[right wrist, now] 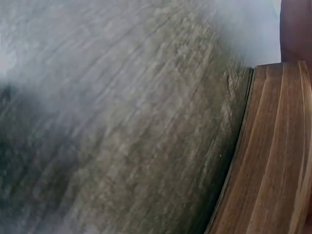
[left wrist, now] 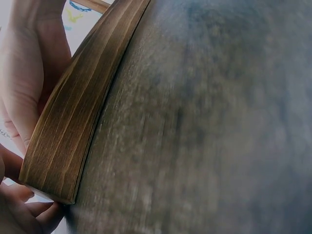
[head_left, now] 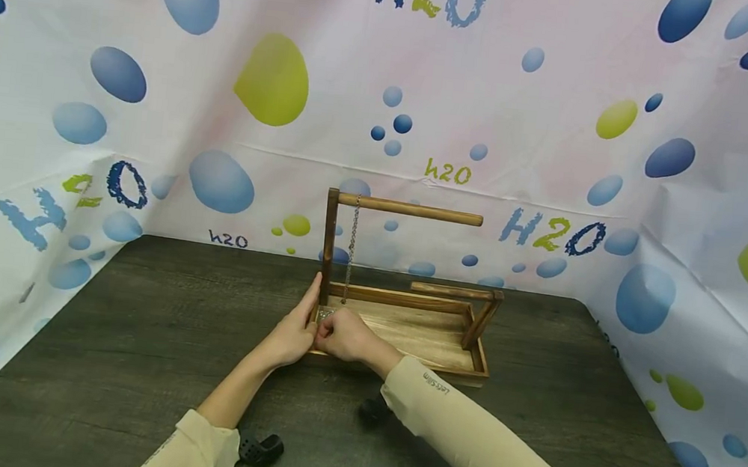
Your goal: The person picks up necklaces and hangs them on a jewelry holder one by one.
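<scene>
A wooden jewelry stand point(head_left: 426, 329) has a shallow tray, a tall post with a long bar at its left and a lower arm at its right. My left hand point(head_left: 289, 338) holds the tray's left front corner, its index finger straight along the left side. In the left wrist view, fingers point(left wrist: 44, 214) lie around that wooden corner. My right hand point(head_left: 347, 336) reaches over the front wall with curled fingers, pinching at a silver chain point(head_left: 325, 314) in the tray's left end. The fingertips' hold is largely hidden. Another silver chain point(head_left: 351, 254) hangs from the long bar's left part.
The stand rests on a dark wood-grain table point(head_left: 190, 321). A white sheet point(head_left: 387, 99) with blue and green drops rises behind and at both sides. The stand's low right arm point(head_left: 452, 291) points inward over the tray. Black wrist gear point(head_left: 261, 450) hangs by the left cuff.
</scene>
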Motion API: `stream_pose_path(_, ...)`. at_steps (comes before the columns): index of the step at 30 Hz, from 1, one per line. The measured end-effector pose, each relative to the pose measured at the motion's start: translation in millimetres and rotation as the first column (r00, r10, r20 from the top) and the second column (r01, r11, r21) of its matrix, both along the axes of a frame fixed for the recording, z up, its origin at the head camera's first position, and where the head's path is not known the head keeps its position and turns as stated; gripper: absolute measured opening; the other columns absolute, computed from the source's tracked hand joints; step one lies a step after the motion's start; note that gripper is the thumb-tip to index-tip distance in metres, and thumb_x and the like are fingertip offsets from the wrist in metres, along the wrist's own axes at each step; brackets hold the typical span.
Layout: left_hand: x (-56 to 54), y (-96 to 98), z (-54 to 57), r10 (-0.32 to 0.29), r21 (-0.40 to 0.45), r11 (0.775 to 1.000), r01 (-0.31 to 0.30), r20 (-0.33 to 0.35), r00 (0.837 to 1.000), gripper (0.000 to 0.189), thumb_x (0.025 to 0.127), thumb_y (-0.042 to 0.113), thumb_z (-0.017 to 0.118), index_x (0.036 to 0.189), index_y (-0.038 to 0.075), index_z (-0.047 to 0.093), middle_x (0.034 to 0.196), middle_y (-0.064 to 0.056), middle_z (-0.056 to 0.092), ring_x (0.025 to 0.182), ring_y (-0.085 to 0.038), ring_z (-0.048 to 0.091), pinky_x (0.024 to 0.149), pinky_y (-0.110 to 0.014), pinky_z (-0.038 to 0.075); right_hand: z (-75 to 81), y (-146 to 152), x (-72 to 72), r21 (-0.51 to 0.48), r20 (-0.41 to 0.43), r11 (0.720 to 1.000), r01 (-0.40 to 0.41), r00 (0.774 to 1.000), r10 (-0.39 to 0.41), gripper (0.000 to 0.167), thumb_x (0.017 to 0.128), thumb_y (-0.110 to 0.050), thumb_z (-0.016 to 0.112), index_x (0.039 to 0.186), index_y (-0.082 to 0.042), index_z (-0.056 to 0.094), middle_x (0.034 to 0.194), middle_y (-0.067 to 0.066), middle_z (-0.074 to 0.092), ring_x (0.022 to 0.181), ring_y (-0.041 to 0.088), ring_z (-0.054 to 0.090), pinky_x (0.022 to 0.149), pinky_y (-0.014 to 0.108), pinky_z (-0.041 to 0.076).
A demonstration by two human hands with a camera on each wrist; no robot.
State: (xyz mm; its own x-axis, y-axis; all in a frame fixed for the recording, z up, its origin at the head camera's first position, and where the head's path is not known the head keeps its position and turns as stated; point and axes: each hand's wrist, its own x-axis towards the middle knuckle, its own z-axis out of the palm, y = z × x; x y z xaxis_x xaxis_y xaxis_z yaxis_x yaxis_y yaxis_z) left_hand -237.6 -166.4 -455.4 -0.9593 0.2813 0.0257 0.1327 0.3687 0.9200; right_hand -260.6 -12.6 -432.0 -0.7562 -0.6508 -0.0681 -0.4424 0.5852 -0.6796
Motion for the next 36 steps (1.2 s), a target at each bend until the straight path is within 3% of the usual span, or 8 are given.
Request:
stream_pose_path(10,21.0,9.5,0.7,0.03,0.009,1.0,-0.03,-0.025,0.999,0.089,0.094,-0.013,0.036,0.163,0.026,-0.004,0.167,-0.017,0.0,0.048,-0.016,0.036,0.045,-0.027,0.032,3.7,8.2,17.5,0.018,0.057,1.0,-0.023,0.998,0.022,0.036,0.095,-0.002,0.064,0.06,-0.009,0.061,0.05,-0.007,0.046,0.045,0.008,0.038,0.052,0.021,0.035)
stream_pose_path(14,21.2,9.7,1.4,0.03,0.008,1.0,-0.029,-0.034,0.999,0.089,0.094,-0.014,0.037,0.164,0.025,-0.003,0.167,-0.015,0.0,0.095,-0.034,0.06,0.059,-0.034,0.04,5.3,7.5,18.0,0.031,0.059,0.999,-0.014,0.998,0.012,0.042,0.094,-0.002,0.063,0.055,-0.013,0.053,0.047,-0.008,0.041,0.044,0.007,0.035,0.05,0.02,0.031)
stream_pose_path(17,21.3,9.8,1.9,0.022,0.009,1.0,-0.021,-0.042,0.999,0.088,0.095,-0.014,0.036,0.164,0.024,-0.003,0.167,-0.015,-0.001,0.131,-0.041,0.04,0.077,-0.043,0.041,6.1,6.9,17.6,0.039,0.06,0.999,-0.009,0.998,0.007,0.047,0.092,0.0,0.062,0.052,-0.016,0.044,0.045,-0.008,0.035,0.042,0.007,0.03,0.049,0.02,0.028)
stream_pose_path(20,21.0,9.5,1.6,0.019,0.009,1.0,-0.018,-0.043,0.999,0.088,0.095,-0.014,0.036,0.163,0.024,-0.004,0.167,-0.014,-0.001,0.136,-0.042,0.033,0.085,-0.046,0.038,5.9,6.5,16.7,0.039,0.076,0.999,-0.005,0.997,0.002,0.05,0.091,0.002,0.06,0.05,-0.017,0.038,0.044,-0.007,0.03,0.041,0.007,0.026,0.049,0.021,0.025)
stream_pose_path(28,22.2,8.9,1.7,0.034,0.008,0.999,-0.034,-0.022,0.999,0.089,0.095,-0.012,0.036,0.163,0.027,-0.005,0.168,-0.012,-0.001,0.119,-0.038,0.052,0.054,-0.033,0.036,3.0,6.7,13.6,0.034,0.2,0.999,0.023,0.979,-0.029,0.053,0.093,-0.001,0.06,0.048,-0.017,0.038,0.043,-0.007,0.03,0.041,0.007,0.024,0.048,0.022,0.026)
stream_pose_path(31,22.4,8.7,1.5,0.032,0.013,0.999,-0.032,-0.016,0.999,0.088,0.096,-0.012,0.036,0.163,0.028,-0.005,0.168,-0.012,-0.001,0.084,-0.031,0.061,0.049,-0.029,0.034,3.7,7.0,13.7,0.03,0.221,0.999,0.027,0.975,-0.033,0.052,0.092,0.0,0.06,0.048,-0.017,0.04,0.044,-0.006,0.031,0.041,0.007,0.025,0.048,0.022,0.026)
stream_pose_path(34,22.5,8.8,1.5,0.027,0.014,1.0,-0.027,-0.001,1.0,0.088,0.096,-0.011,0.036,0.163,0.03,-0.006,0.168,-0.011,-0.002,0.053,-0.018,0.041,0.046,-0.027,0.031,5.7,7.2,14.3,0.035,0.242,0.999,0.025,0.97,-0.033,0.051,0.092,0.0,0.06,0.048,-0.017,0.04,0.044,-0.006,0.031,0.041,0.007,0.024,0.048,0.022,0.025)
stream_pose_path(36,22.5,8.9,1.6,0.025,0.015,1.0,-0.025,0.006,1.0,0.089,0.097,-0.011,0.035,0.163,0.03,-0.007,0.168,-0.011,-0.002,0.047,-0.014,0.03,0.045,-0.026,0.03,6.7,7.1,14.6,0.041,0.25,0.999,0.028,0.967,-0.037,0.052,0.092,0.0,0.06,0.047,-0.016,0.041,0.043,-0.006,0.031,0.041,0.007,0.023,0.047,0.022,0.024)
